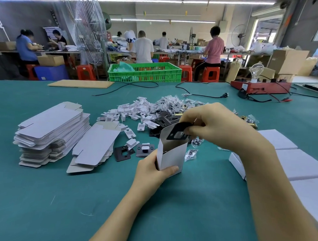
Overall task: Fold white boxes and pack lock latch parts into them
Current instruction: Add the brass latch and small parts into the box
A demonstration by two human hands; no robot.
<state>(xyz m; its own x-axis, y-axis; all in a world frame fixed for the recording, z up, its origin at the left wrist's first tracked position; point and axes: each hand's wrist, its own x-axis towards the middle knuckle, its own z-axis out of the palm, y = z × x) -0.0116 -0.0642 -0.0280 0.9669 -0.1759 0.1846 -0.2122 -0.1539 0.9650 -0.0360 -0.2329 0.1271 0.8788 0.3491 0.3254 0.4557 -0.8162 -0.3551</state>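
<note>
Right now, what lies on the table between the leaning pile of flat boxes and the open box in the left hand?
In the head view, two black plates lie on the green mat between the flat boxes and the open box.

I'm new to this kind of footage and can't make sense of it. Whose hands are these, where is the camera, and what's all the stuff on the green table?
There is no machine here. A camera worn on a person's head looks down at their own bare hands. The left hand grips an upright, open white box. The right hand pinches a flat black latch plate at the box's mouth. On the green table lie stacks of unfolded box blanks, a pile of small white inserts, more black plates, bagged screws and closed white boxes on the right.
</note>
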